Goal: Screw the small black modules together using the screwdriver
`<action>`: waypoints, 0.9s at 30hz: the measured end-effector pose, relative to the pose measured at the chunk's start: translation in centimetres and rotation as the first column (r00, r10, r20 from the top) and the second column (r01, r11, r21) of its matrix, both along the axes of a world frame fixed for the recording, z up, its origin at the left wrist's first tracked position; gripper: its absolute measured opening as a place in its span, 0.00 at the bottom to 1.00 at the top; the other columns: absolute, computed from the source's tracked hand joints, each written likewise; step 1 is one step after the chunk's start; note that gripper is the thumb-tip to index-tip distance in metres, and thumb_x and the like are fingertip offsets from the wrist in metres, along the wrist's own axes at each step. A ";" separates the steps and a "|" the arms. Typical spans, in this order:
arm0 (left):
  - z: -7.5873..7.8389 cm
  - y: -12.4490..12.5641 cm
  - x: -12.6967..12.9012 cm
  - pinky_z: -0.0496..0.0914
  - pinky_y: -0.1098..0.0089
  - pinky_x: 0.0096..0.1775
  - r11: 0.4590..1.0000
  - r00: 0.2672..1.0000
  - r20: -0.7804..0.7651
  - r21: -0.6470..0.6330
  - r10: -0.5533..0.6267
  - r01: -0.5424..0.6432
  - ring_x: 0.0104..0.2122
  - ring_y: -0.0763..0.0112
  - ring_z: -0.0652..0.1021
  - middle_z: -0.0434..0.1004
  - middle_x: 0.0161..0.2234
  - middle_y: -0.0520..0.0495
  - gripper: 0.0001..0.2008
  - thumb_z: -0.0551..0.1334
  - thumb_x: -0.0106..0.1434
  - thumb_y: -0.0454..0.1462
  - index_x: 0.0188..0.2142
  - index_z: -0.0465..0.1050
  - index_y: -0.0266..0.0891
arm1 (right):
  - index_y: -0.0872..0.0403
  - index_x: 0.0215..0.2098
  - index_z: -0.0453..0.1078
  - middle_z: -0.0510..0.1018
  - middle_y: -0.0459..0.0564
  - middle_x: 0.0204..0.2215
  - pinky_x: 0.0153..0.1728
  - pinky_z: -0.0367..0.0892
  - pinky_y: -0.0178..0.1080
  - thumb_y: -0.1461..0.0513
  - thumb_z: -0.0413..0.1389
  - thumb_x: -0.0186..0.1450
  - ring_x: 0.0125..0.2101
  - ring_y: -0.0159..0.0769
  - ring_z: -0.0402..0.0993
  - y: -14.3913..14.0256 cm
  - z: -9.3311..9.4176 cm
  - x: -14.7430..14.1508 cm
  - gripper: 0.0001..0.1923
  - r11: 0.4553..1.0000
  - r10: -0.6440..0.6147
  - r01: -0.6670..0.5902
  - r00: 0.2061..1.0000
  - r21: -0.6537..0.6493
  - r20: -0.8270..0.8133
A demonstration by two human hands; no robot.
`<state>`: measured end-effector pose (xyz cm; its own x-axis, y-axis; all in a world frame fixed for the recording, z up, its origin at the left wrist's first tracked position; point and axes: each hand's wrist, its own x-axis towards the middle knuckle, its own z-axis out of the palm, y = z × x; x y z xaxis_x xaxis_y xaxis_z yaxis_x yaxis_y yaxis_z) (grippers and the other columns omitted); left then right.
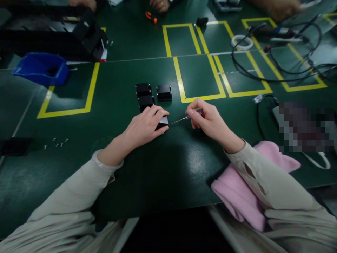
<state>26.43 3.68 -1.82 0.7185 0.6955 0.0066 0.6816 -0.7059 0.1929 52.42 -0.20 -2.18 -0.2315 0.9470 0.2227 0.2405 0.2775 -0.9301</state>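
My left hand [146, 123] is closed around a small black block [163, 121] with a pale top, which rests on the green table. In my right hand [206, 117] is a screwdriver [194, 113] with a clear purplish handle. Its thin shaft points left and its tip meets the block's right side, beside my left thumb. Just beyond my left hand sit similar black blocks: one at the back left [143, 89], one in front of it [146, 101], partly covered by my fingers, and one standing apart to the right [164, 92].
Several screws [61, 144] lie at left, near a dark flat piece [16, 146]. A blue bin [42, 68] stands back left by black equipment [86, 35]. At right are a pink cloth [237, 189], cables [237, 63] and a tape roll [242, 42]. Other people's hands [160, 5] show across the table.
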 end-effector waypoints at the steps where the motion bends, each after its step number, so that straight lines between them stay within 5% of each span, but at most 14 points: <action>1: 0.0 0.0 0.0 0.78 0.54 0.50 1.000 1.000 0.000 -0.002 0.000 0.000 0.57 0.49 0.75 0.72 0.62 0.36 0.23 0.58 0.75 0.47 0.64 0.65 0.40 | 0.51 0.38 0.66 0.69 0.38 0.19 0.23 0.57 0.35 0.51 0.59 0.77 0.18 0.28 0.65 0.0 0.1 0.0 0.15 1.000 0.007 -0.007 1.000 -0.011 0.009; 9: 0.2 0.0 0.0 0.78 0.52 0.50 1.000 1.000 -0.026 -0.004 0.000 0.000 0.57 0.48 0.75 0.72 0.63 0.35 0.23 0.59 0.76 0.47 0.65 0.66 0.40 | 0.50 0.45 0.65 0.70 0.37 0.22 0.26 0.61 0.35 0.58 0.58 0.76 0.20 0.29 0.69 -0.1 -0.4 -0.2 0.07 0.999 -0.021 0.022 0.999 0.048 -0.029; 27: 0.3 0.0 0.1 0.77 0.55 0.49 1.000 1.000 -0.028 -0.006 0.007 -0.007 0.55 0.49 0.76 0.73 0.59 0.36 0.22 0.59 0.76 0.47 0.63 0.66 0.40 | 0.50 0.40 0.65 0.67 0.37 0.19 0.23 0.58 0.35 0.51 0.58 0.78 0.18 0.28 0.65 0.0 -0.2 -0.1 0.13 1.000 0.017 -0.017 1.000 -0.009 -0.011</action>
<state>26.51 3.68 -1.55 0.7136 0.7003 -0.0182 0.6916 -0.7001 0.1778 52.32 -0.24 -2.40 -0.2455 0.9448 0.2170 0.2256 0.2734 -0.9351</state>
